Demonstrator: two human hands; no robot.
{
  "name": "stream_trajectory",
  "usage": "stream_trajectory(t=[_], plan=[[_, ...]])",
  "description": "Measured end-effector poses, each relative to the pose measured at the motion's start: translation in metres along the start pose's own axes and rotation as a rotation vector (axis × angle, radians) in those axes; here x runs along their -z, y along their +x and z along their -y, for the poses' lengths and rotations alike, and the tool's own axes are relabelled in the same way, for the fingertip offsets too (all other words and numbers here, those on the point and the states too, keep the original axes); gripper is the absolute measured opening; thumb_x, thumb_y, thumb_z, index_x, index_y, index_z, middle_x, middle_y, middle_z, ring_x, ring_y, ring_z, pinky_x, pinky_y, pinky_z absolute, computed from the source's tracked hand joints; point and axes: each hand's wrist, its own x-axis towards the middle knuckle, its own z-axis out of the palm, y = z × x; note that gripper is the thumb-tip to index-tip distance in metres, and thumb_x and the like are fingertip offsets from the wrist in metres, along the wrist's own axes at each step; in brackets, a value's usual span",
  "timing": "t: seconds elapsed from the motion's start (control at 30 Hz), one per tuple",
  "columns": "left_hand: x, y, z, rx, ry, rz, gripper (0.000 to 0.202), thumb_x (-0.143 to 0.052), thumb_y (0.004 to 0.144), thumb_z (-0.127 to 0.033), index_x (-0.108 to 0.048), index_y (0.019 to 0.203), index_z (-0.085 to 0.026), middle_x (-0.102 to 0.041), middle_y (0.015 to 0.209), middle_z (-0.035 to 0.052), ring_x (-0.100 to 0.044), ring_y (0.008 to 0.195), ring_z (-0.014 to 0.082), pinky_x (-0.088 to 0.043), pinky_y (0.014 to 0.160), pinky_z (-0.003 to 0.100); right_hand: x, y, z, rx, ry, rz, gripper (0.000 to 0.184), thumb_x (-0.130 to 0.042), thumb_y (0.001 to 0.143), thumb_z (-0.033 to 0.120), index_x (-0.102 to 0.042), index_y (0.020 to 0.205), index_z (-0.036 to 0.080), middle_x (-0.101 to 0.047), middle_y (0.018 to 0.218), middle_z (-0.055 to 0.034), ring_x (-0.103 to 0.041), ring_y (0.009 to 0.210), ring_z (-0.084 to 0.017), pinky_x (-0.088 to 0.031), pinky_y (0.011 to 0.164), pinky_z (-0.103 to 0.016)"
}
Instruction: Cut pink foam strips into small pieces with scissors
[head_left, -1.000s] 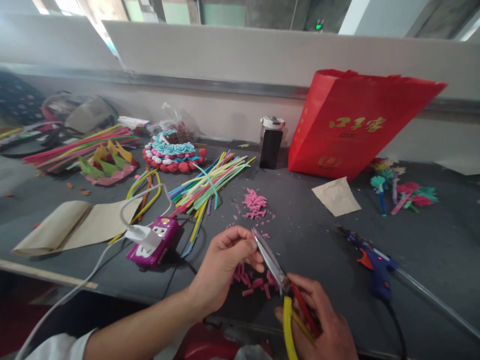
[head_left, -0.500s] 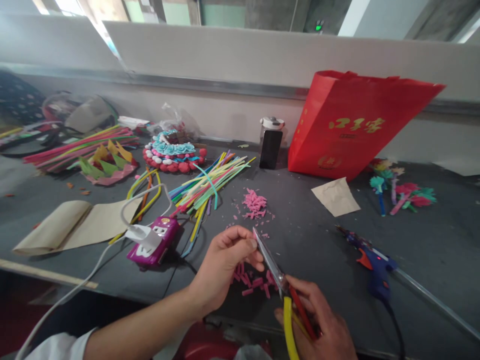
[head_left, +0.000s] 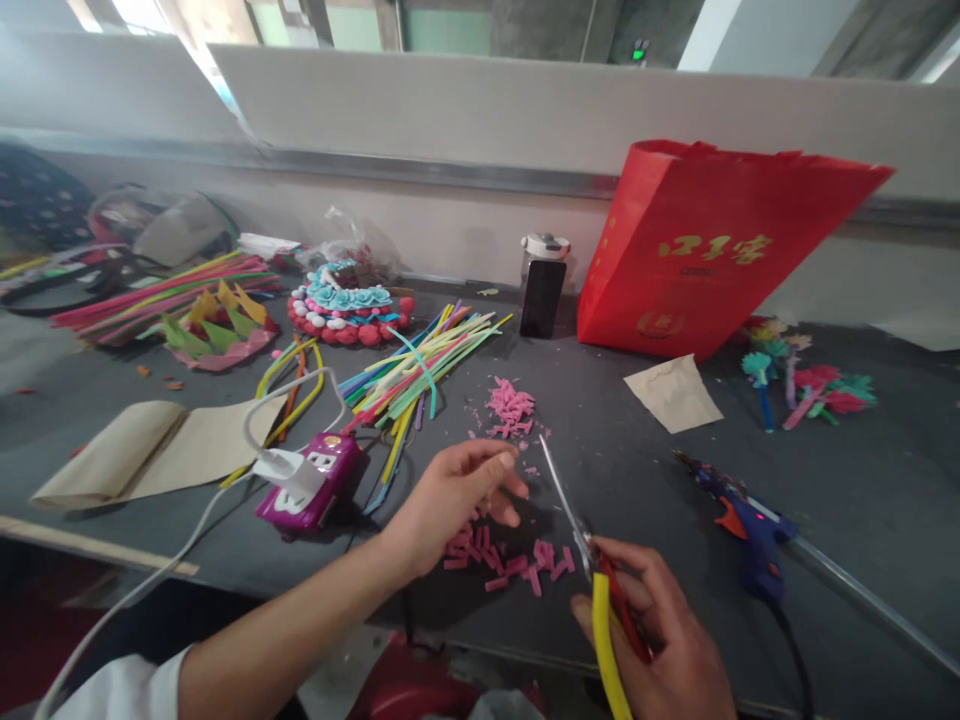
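plainly, the right hand has its fingers wrapped around scissors aimed at eleven o'clock; loosely curled, hold unclear, the left hand is nearer the pink pieces at its fingers' six o'clock.

Saw shiny metal on the scissors and smooth plastic on 2 handles. Noted a glossy plastic socket block and a matt brown paper roll.
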Motion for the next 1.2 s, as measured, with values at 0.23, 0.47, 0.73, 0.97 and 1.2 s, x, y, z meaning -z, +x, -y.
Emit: stream_trajectory(t=[0.23,0.47,0.73,0.97,1.2], plan=[[0.028,0.016,-0.008,-0.238,0.425,-0.090,0.031,-0.065,0.079,-0.028,-0.064,0.108,-0.015,-0.068,0.084,0.0041,-0.060,0.063,0.0139,-0.047,0.061,0.026,0.000,0.001,-0.001,-0.044,0.047,-0.015,0.045,-0.072,0.072,0.051,-0.061,0.106,0.024,-0.076,0.080,-0.0002,-0.071,0.065,-0.013,-0.053,0.061,-0.013],[0.026,0.001,-0.015,-0.433,1.192,0.180,0.011,-0.060,0.081,-0.021,-0.071,0.084,-0.020,-0.067,0.078,0.0042,-0.061,0.075,0.0200,-0.044,0.068,0.028,0.014,0.016,-0.011,-0.060,0.124,-0.050,0.051,-0.078,0.067,0.048,-0.060,0.106,0.021,-0.076,0.075,-0.0016,-0.070,0.066,-0.015,-0.053,0.059,-0.015],[0.021,-0.001,-0.001,-0.365,1.647,0.309,0.021,-0.048,0.080,-0.010,-0.066,0.089,-0.017,-0.064,0.091,0.0078,-0.063,0.079,0.0211,-0.048,0.069,0.030,0.012,0.018,-0.005,-0.164,0.181,-0.046,0.059,-0.082,0.061,0.051,-0.058,0.106,0.021,-0.072,0.069,0.0002,-0.065,0.063,-0.015,-0.050,0.057,-0.017],[0.019,-0.001,-0.009,-0.315,1.574,0.300,0.019,-0.050,0.077,-0.007,-0.066,0.078,-0.017,-0.066,0.083,0.0076,-0.063,0.075,0.0207,-0.046,0.065,0.028,0.002,0.015,0.006,-0.202,0.289,-0.026,0.058,-0.082,0.060,0.051,-0.057,0.104,0.023,-0.071,0.069,0.0030,-0.062,0.063,-0.012,-0.048,0.058,-0.015],[0.026,0.002,-0.017,-0.225,0.725,0.155,0.003,-0.062,0.079,-0.020,-0.063,0.079,-0.017,-0.065,0.068,-0.0003,-0.059,0.060,0.0127,-0.045,0.058,0.023,-0.005,0.013,0.012,-0.175,0.277,0.000,0.052,-0.079,0.064,0.050,-0.058,0.103,0.023,-0.068,0.065,0.0037,-0.061,0.060,-0.012,-0.045,0.055,-0.016]])
